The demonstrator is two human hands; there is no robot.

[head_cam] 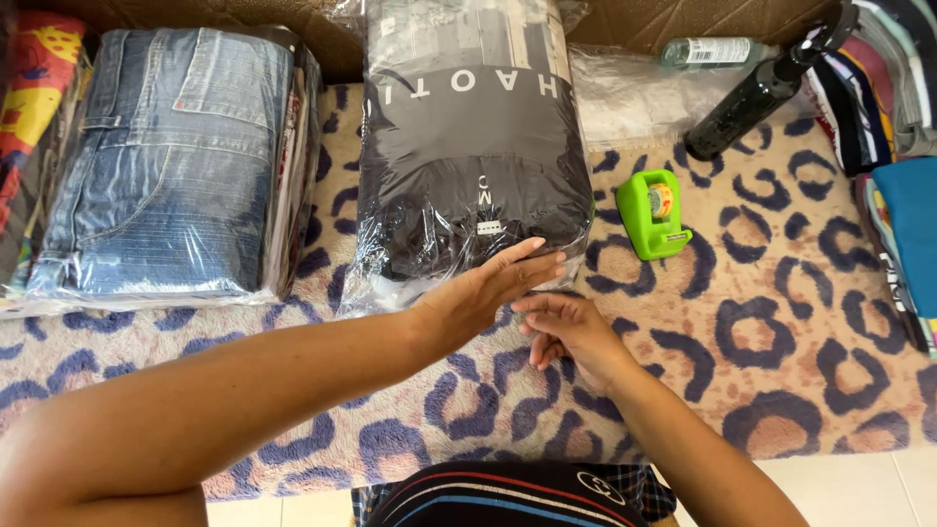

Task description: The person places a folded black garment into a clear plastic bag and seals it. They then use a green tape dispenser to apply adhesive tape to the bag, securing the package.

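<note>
A dark folded garment in a clear plastic bag lies on a leopard-print rug. My left hand lies flat against the bag's near edge, fingers stretched out. My right hand sits just below it at the same corner, fingers curled and pinching at something small; whether it holds a piece of tape or the bag's edge I cannot tell. A green tape dispenser stands to the right of the bag, a hand's width from my right hand.
A stack of bagged jeans lies left of the dark package. A dark spray bottle and a clear bottle lie at the back right. Folded colourful clothes line the right edge, more the far left.
</note>
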